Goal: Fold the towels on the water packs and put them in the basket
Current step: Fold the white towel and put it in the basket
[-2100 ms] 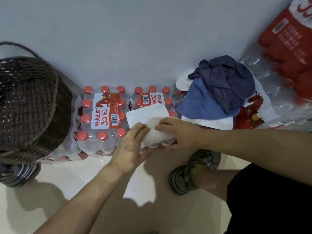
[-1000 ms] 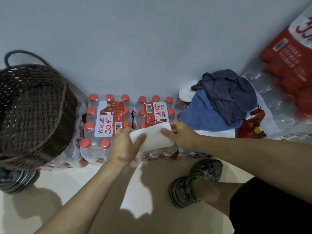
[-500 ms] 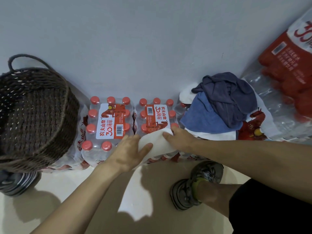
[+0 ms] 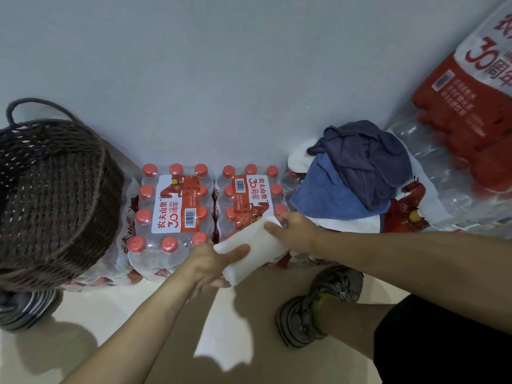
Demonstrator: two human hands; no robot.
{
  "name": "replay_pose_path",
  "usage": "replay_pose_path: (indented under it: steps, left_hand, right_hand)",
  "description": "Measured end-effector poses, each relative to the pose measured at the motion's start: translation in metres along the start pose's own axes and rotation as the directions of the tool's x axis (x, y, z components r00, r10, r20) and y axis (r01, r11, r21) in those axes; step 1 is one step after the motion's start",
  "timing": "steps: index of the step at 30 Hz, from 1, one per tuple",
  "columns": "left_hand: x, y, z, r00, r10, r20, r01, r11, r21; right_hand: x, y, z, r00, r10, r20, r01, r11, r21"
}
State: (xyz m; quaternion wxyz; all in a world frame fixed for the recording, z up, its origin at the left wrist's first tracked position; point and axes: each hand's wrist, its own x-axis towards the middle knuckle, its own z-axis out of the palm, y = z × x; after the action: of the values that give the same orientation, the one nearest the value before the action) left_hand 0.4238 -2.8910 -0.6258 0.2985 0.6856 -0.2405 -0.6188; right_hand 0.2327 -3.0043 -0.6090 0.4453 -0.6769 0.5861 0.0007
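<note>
A folded white towel (image 4: 255, 245) is lifted off the near edge of the right water pack (image 4: 250, 195). My left hand (image 4: 213, 264) grips its lower left end, thumb on top. My right hand (image 4: 293, 231) holds its upper right end. The left water pack (image 4: 171, 206) lies bare beside it. The dark woven basket (image 4: 55, 195) stands at the far left on more packs. A pile of towels, dark blue (image 4: 363, 159) over lighter blue (image 4: 324, 198) over white (image 4: 352, 224), lies on packs to the right.
A grey wall runs behind everything. A tall stack of water packs (image 4: 471, 128) rises at the far right. My shoe (image 4: 315, 303) and leg are on the pale floor below the right hand; another shoe (image 4: 25, 309) shows under the basket.
The white towel went from lying flat under both hands to a narrower fold, and both hands have raised it off the pack toward me.
</note>
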Motion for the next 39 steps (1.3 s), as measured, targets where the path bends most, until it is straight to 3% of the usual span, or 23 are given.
replay_pose_path:
  steps: [4,7,9,11,14,17,24,29,35,39]
  left_hand:
    - [-0.005,-0.012,-0.006,0.971,-0.074,0.228,0.084,0.996,-0.031]
    - [-0.008,-0.019,-0.007,0.935,-0.073,0.347,0.091,0.995,-0.035]
    - [-0.011,-0.017,-0.01,0.914,-0.019,0.406,-0.066,0.979,0.194]
    - [-0.019,-0.005,-0.009,0.896,0.091,0.434,-0.275,0.882,0.383]
    - [-0.035,0.02,0.006,0.772,0.389,0.503,-0.514,0.848,0.133]
    - [-0.045,0.032,0.017,0.671,0.562,0.484,-0.602,0.794,-0.086]
    - [-0.047,0.021,0.011,0.733,0.52,0.439,-0.576,0.817,-0.006]
    - [-0.051,0.026,0.013,0.722,0.544,0.427,-0.644,0.754,0.131]
    - [-0.062,0.036,0.018,0.66,0.561,0.5,-0.696,0.707,0.127]
    - [-0.065,0.038,0.015,0.666,0.511,0.544,-0.634,0.772,0.051]
  right_hand:
    - [-0.011,-0.002,-0.009,0.999,0.031,0.008,-0.032,0.964,0.266]
    - [-0.017,-0.011,-0.02,0.997,-0.07,0.031,0.058,0.954,0.294]
    - [-0.024,-0.023,-0.029,0.986,-0.144,0.082,0.121,0.963,0.242]
    - [-0.035,-0.038,-0.034,0.949,-0.272,0.158,0.249,0.957,0.148]
    - [-0.054,-0.059,-0.034,0.847,-0.456,0.273,0.489,0.87,-0.067]
    - [-0.069,-0.072,-0.036,0.785,-0.521,0.335,0.578,0.811,-0.094]
    - [-0.08,-0.079,-0.066,0.725,-0.562,0.398,0.607,0.794,0.017]
    - [-0.084,-0.087,-0.07,0.706,-0.543,0.455,0.654,0.745,-0.126]
    - [-0.084,-0.084,-0.059,0.775,-0.522,0.356,0.632,0.653,-0.417]
    - [-0.083,-0.076,-0.048,0.838,-0.485,0.249,0.545,0.727,-0.417]
